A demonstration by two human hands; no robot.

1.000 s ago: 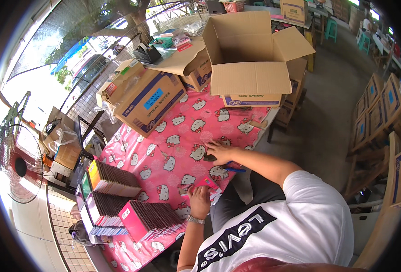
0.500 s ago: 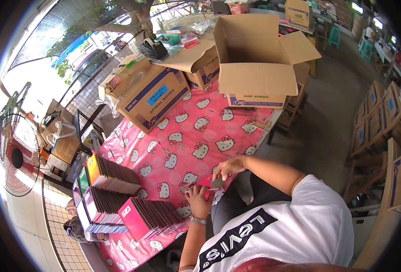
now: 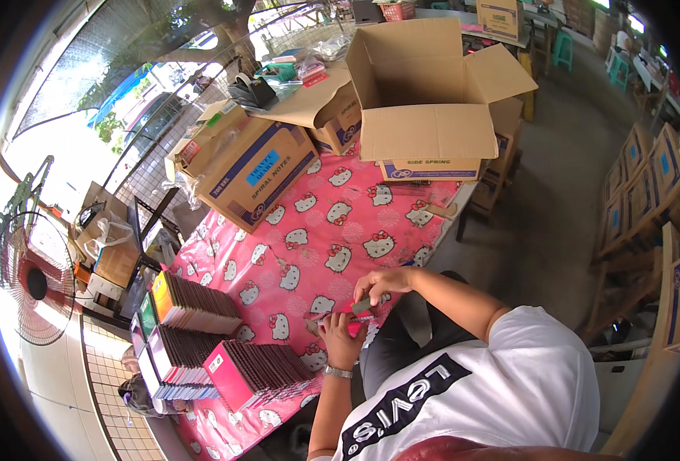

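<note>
At the table's near edge, my left hand (image 3: 342,339), with a metal watch on the wrist, holds a small pink spiral notebook (image 3: 357,327), its fingers over the dark binding. Most of the notebook is hidden under my hands. Just beyond it, my right hand (image 3: 384,285) is closed on a small flat grey-green piece (image 3: 361,306) whose kind I cannot make out; it is against the notebook's binding. To the left stand packed rows of spiral notebooks: a pink-covered row (image 3: 232,376), a yellow-covered row (image 3: 174,300), and rows with green and purple covers (image 3: 163,349).
A pink patterned cloth (image 3: 294,261) covers the table. An open cardboard box (image 3: 432,131) stands at its far right, a closed carton (image 3: 255,180) at its far left. A standing fan (image 3: 38,284) is on the left. Stacked cartons (image 3: 640,192) line the right side.
My right hand has shifted slightly left along the notebook's binding with the grey-green piece. My left hand stays on the notebook. The whole view has shifted a little.
</note>
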